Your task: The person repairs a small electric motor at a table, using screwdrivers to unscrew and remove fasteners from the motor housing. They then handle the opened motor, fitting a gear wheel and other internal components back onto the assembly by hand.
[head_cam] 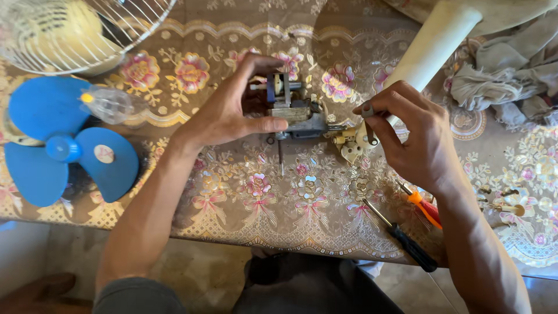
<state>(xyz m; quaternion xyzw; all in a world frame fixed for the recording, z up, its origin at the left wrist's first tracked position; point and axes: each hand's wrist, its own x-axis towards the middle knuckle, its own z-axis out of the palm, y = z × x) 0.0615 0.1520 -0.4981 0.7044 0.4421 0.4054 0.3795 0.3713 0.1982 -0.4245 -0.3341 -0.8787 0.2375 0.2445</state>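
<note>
past my near forearms, my left hand (232,113) pins the fan motor (293,113) while my right hand (410,136) pinches the cream gearbox (350,143); i'd keep both grips steady.

Both hands (325,125) grip a small fan motor (293,113) (blue fan blade (58,145) lies nearby).

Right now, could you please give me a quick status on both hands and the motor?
Left hand grips motor on the table. Right hand holds cream part beside it. Screwdrivers lie near right wrist, nothing blocking.
</note>
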